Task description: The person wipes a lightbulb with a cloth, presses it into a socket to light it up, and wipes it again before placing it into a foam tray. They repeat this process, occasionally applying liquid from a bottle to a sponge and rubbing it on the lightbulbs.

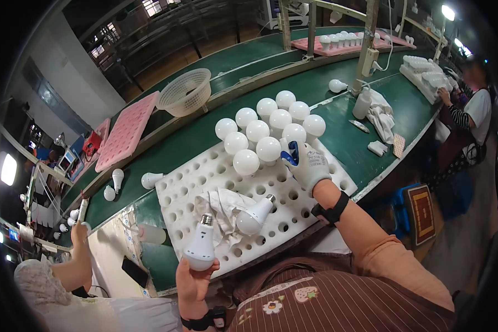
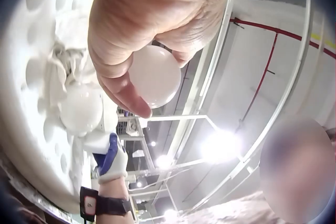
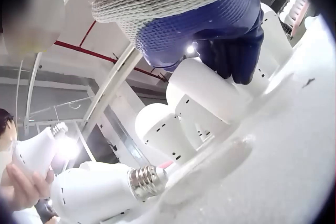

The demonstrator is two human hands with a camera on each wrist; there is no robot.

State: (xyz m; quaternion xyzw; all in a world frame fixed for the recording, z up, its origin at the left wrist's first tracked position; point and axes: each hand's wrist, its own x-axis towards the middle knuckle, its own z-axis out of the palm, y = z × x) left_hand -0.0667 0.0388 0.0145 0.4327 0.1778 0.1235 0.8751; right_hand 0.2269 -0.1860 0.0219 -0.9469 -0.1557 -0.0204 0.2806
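Observation:
My bare left hand grips a white light bulb by its rounded globe, metal screw base pointing up. In the left wrist view the fingers and thumb curl round the bulb's globe. My gloved right hand, blue on the palm side, is at the near right of the bulbs standing in the white foam tray. In the right wrist view its blue fingers curl round a white bulb low over the tray; the glove hides its upper part. Another bulb lies on a crumpled cloth.
Several bulbs stand globe-up at the tray's far side. Loose bulbs lie on the green bench to the left. Behind stand a white basket and a pink tray. Another person's arm is at left; a person works at right.

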